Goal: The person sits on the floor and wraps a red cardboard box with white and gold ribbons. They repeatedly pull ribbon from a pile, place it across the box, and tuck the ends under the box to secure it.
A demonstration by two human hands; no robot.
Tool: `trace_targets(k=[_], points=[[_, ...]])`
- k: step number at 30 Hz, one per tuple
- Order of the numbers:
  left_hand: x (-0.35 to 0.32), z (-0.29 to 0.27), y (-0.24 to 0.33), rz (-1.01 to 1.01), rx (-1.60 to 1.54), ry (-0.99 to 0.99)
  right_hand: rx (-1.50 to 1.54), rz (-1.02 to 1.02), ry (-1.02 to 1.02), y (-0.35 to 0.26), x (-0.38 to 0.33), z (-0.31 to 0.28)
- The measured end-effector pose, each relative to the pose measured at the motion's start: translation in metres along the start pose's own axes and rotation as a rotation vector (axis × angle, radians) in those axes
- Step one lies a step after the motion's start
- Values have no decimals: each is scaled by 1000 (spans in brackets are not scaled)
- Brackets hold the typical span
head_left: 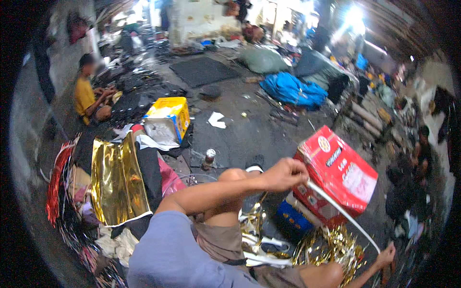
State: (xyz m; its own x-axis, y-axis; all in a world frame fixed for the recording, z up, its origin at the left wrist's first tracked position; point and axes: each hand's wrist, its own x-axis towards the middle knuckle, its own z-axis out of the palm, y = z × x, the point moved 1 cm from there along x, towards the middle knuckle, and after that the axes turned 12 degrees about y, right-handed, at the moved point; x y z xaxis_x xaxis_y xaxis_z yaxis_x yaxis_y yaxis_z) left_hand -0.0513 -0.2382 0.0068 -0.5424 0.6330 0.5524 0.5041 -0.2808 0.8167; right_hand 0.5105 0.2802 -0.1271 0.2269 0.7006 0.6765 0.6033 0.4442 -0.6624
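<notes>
A narrow white strip (348, 216) runs slanting between my two hands. My left hand (285, 175), reached across in front of me, is closed in a pinch on its upper end. At the lower right my right hand (385, 254) grips the other end, its fingers partly hidden. Just beyond my left hand a red carton (336, 168) sits tilted on a blue box (294, 216). A tangle of shiny gold strips (331, 249) lies below the boxes, beside my knee. More white strips (264, 245) lie between my legs.
At my left hangs a gold foil sheet (117, 180), with red tinsel (62, 180) beside it. Farther off stand a yellow carton (168, 117) and a blue bundle (293, 90). A person in yellow (86, 98) sits at the far left. Rolls (362, 117) lie on the right.
</notes>
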Motion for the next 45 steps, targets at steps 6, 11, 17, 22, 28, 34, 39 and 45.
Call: trace_targets(k=[6,11,17,22,28,34,39,45], points=[[6,10,17,-379,-260,244,-153,84,-156,-77,-90,-15],[-3,36,1,-514,-450,154,-100,290,-126,-29,-95,-35],[-30,55,-9,-586,-492,169,-403,156,-140,-34,-77,-66],[-84,106,-83,-914,-539,41,-503,137,-38,-53,-35,-100],[-237,158,-267,-588,417,-218,-415,91,258,-105,-34,-119],[-305,189,-260,-485,611,-411,-108,0,-316,-144,-118,-121],[-201,177,-188,-803,17,-411,98,206,-787,-241,-132,-115],[-97,132,-59,-464,422,-563,211,-75,-1235,-372,-131,-98]])
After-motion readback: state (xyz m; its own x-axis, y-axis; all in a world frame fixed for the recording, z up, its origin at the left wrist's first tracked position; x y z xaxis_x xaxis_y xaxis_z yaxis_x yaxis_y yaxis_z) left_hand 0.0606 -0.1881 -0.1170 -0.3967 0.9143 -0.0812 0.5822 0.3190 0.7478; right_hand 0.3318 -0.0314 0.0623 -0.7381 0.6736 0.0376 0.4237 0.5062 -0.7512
